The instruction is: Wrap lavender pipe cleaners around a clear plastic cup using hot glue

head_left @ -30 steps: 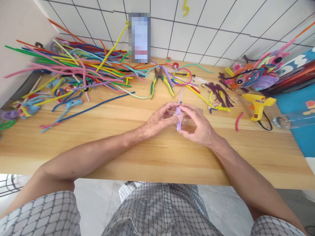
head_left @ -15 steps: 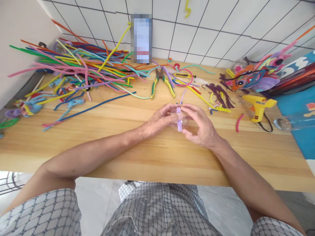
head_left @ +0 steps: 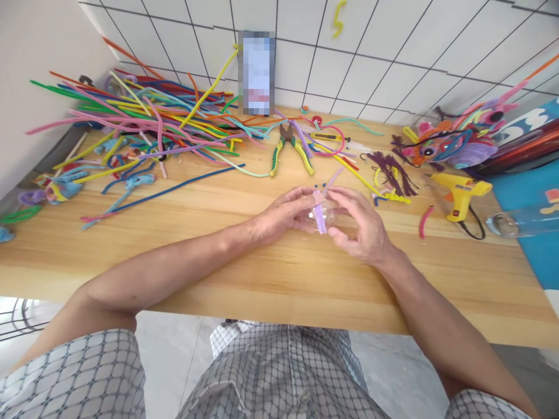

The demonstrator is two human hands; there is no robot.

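Observation:
Between my hands is a clear round plastic piece (head_left: 311, 216), with purple pipe cleaner (head_left: 321, 220) laid in side-by-side rows across it. My left hand (head_left: 288, 210) grips the plastic from the left, its thumb pressing on the upper end of the purple rows. On the other side, my right hand (head_left: 362, 224) is curved, thumb and forefinger apart in a C shape. Its fingertips are at the top of the piece, by the loose purple end that sticks up to the right. Whether those fingertips pinch the pipe cleaner is hard to see.
Pliers (head_left: 290, 151) with green-yellow handles lie beyond my hands. Many coloured pipe cleaners (head_left: 144, 116) are heaped at the back left, near a phone (head_left: 257, 73) propped on the wall. A yellow glue gun (head_left: 460, 195), dark purple strands (head_left: 388, 171) and a clear bottle (head_left: 506, 224) are on the right.
The purple rows now slant more, and my left thumb sits nearer their upper end. The loose purple end leans further right. The whole view has shifted slightly.

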